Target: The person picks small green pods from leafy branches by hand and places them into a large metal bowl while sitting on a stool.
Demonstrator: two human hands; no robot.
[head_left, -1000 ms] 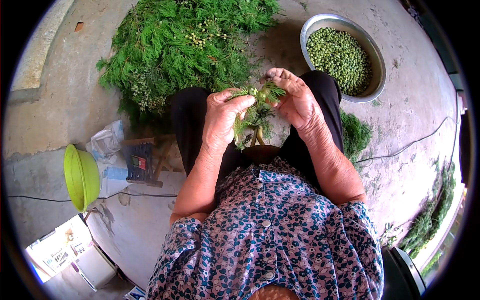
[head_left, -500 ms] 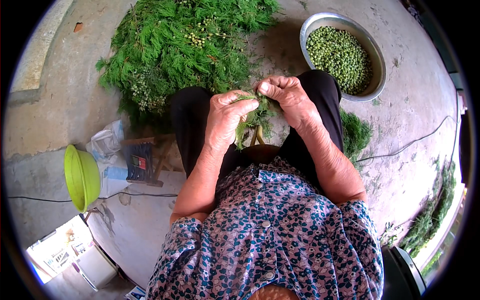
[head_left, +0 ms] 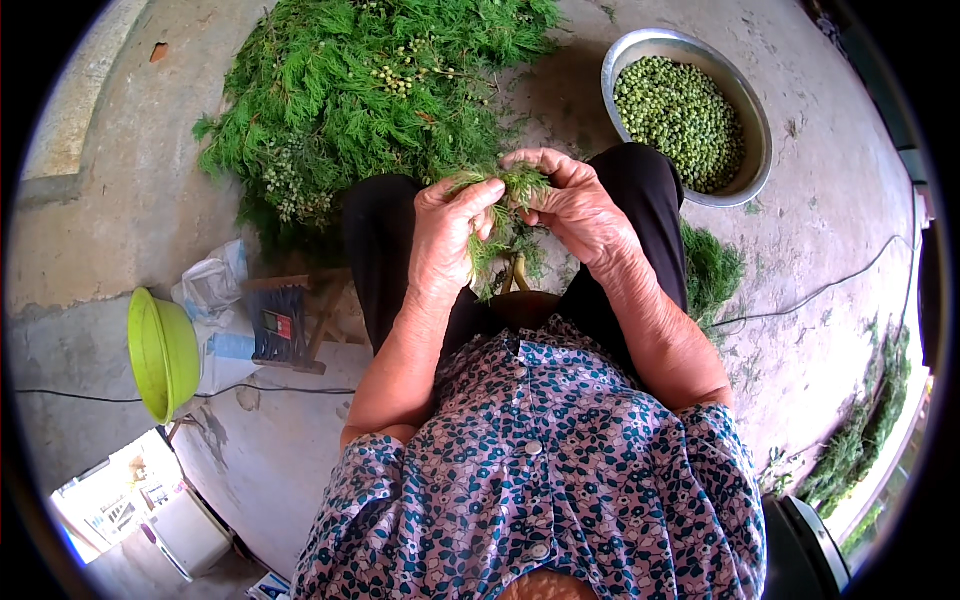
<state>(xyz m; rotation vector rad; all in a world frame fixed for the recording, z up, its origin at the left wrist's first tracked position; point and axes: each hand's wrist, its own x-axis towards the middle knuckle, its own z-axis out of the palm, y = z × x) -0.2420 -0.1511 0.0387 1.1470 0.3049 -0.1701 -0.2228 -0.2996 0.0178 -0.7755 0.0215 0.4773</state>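
Note:
Between my knees I hold a small green conifer sprig (head_left: 482, 250). My left hand (head_left: 447, 222) is closed on it, thumb pressed toward the fingertips, with feathery leaves hanging below the palm. My right hand (head_left: 577, 203) meets it at the sprig's upper end, fingers bent round the foliage; whether a seed cone sits in that grip is hidden. Just beyond my hands lies a large heap of green conifer branches (head_left: 340, 120), with pale round cones among the leaves. To the far right stands a metal basin (head_left: 755, 180) holding many small green cones (head_left: 680, 120).
A smaller pile of green sprigs (head_left: 712, 268) lies right of my knee, near a black cable (head_left: 800, 302). At left are a lime-green plastic basin (head_left: 165, 355), a whitish sack (head_left: 215, 285) and a low wooden stool (head_left: 285, 325). More greenery (head_left: 850, 440) lies along the right side.
My right hand has come slightly lower, its fingers now curled round the foliage. More of the sprig shows above and between my hands. The heap and basins stay in place.

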